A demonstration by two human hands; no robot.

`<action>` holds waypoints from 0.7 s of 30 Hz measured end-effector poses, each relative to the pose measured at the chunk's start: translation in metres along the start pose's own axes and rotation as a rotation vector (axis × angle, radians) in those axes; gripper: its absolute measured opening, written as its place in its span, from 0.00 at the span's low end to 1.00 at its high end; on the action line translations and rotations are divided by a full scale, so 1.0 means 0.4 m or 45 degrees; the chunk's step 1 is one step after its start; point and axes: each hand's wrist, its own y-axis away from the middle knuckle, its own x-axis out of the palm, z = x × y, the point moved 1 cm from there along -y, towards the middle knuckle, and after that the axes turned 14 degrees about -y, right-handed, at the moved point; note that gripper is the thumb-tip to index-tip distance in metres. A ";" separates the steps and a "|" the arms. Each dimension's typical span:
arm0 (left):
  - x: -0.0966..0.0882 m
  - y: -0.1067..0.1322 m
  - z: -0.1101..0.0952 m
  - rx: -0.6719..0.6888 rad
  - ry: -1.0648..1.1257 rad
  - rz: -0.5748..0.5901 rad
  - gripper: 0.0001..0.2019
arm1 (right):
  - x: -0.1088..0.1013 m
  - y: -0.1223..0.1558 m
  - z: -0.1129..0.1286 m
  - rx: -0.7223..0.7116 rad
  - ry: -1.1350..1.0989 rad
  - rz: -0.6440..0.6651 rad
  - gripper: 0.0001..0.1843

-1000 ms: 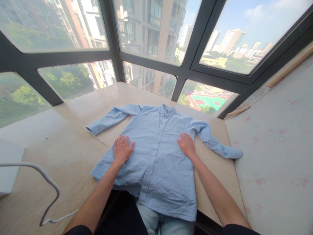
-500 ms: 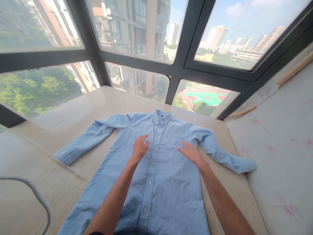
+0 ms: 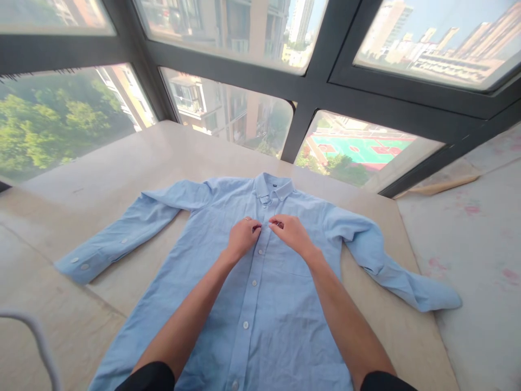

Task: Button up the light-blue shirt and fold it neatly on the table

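Note:
A light blue button-down shirt (image 3: 228,266) lies front up, its collar toward the window and both sleeves spread out to the sides. White buttons run down its front placket, and the sleeve cuff at the left shows buttons too. On the upper chest, just below the collar, my left hand (image 3: 243,237) pinches the cloth at the left edge of the placket. Across from it, my right hand (image 3: 291,232) has thumb and fingers closed on the placket's right side. The fingertips of both hands are close together, and the cloth between them is partly hidden.
The shirt rests on a pale stone sill (image 3: 163,149) below dark window frames (image 3: 244,70). A wall with floral paper (image 3: 480,233) borders the right side. At the lower left curves a white cable-like tube (image 3: 38,336).
Both hands have moved inward and up the shirt, from apart above the chest to the placket, and their fingers have closed. The view has tilted down and come nearer.

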 end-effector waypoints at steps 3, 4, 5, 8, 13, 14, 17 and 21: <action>0.002 -0.002 -0.001 0.010 -0.038 0.040 0.12 | 0.027 -0.015 -0.042 -0.100 0.027 0.043 0.12; 0.003 -0.003 -0.002 0.019 -0.053 0.057 0.12 | 0.035 -0.018 -0.057 -0.133 0.029 0.052 0.14; 0.004 -0.003 -0.003 0.029 -0.067 0.069 0.12 | 0.043 -0.022 -0.071 -0.170 0.031 0.062 0.17; 0.007 -0.001 -0.008 0.043 -0.116 0.065 0.11 | 0.057 -0.028 -0.098 -0.310 0.054 0.127 0.27; 0.011 0.002 -0.008 0.037 -0.138 0.044 0.09 | 0.033 -0.031 -0.089 -0.391 0.193 0.275 0.30; 0.013 0.001 -0.006 0.044 -0.123 0.041 0.09 | 0.023 -0.031 -0.084 -0.369 0.237 0.291 0.29; 0.020 0.000 -0.001 0.071 -0.079 0.012 0.08 | -0.004 -0.029 -0.075 -0.337 0.366 0.317 0.24; 0.036 0.000 0.002 0.120 -0.047 -0.044 0.09 | -0.013 -0.033 -0.085 -0.448 0.348 0.307 0.15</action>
